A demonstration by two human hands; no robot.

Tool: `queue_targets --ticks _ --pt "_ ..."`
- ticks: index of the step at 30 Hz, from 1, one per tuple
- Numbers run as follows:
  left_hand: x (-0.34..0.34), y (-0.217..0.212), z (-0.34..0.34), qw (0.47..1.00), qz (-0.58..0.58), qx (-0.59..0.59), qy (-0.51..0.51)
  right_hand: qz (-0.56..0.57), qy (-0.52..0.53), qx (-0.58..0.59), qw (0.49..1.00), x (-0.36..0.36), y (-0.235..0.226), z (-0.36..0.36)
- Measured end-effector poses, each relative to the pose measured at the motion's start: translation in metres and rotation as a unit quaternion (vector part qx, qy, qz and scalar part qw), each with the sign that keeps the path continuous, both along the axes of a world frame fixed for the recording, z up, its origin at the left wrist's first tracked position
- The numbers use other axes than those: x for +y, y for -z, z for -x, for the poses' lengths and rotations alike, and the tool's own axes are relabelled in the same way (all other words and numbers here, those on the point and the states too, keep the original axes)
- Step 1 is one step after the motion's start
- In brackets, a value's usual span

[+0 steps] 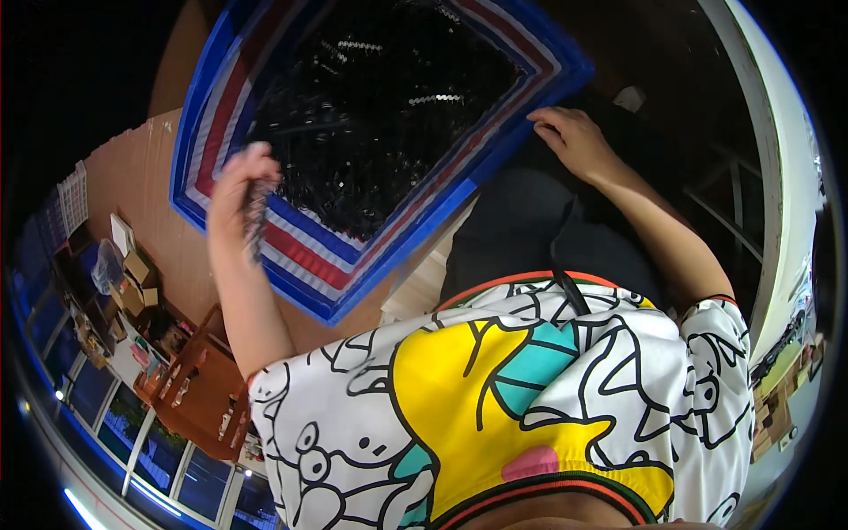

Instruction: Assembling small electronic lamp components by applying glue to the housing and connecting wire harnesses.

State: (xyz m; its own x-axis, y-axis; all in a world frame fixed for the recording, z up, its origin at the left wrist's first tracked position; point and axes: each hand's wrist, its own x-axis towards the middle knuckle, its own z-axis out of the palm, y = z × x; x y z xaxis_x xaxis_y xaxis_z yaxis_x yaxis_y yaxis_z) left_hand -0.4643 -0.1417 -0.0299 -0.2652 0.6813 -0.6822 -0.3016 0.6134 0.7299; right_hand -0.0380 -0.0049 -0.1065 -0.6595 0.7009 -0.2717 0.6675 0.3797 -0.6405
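Note:
A big open sack with blue, white and red striped walls [309, 252] lies in front of me, full of small black glossy parts [380, 115]. My left hand [240, 190] is raised over the sack's left rim, its fingers closed on a dark bunch of those parts [256, 216] that hangs down from it. My right hand [572, 137] rests on the sack's right rim, fingers curled over the blue edge. My cartoon-print shirt [512, 389] and dark trousers [530, 230] fill the lower part of the view.
Brown cardboard [141, 177] lies under the sack at left. Small cardboard boxes [132, 278] and a brown wooden rack [199, 384] stand at lower left, beside blue-framed windows. A curved white frame [782, 177] runs down the right side.

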Motion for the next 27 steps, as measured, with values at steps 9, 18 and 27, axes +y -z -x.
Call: queue_targets --ticks 9,18,27 --pt "0.028 -0.022 -0.060 0.995 -0.055 -0.081 0.003 -0.060 -0.043 0.057 0.996 -0.017 0.003 -0.023" --pt "0.021 -0.167 -0.028 0.942 -0.333 0.035 -0.018 -0.078 -0.045 0.104 0.991 -0.012 0.022 -0.007" --pt "0.087 -0.264 -0.015 0.906 -0.405 -0.126 0.000 -0.086 -0.031 0.092 0.991 -0.015 0.044 -0.014"
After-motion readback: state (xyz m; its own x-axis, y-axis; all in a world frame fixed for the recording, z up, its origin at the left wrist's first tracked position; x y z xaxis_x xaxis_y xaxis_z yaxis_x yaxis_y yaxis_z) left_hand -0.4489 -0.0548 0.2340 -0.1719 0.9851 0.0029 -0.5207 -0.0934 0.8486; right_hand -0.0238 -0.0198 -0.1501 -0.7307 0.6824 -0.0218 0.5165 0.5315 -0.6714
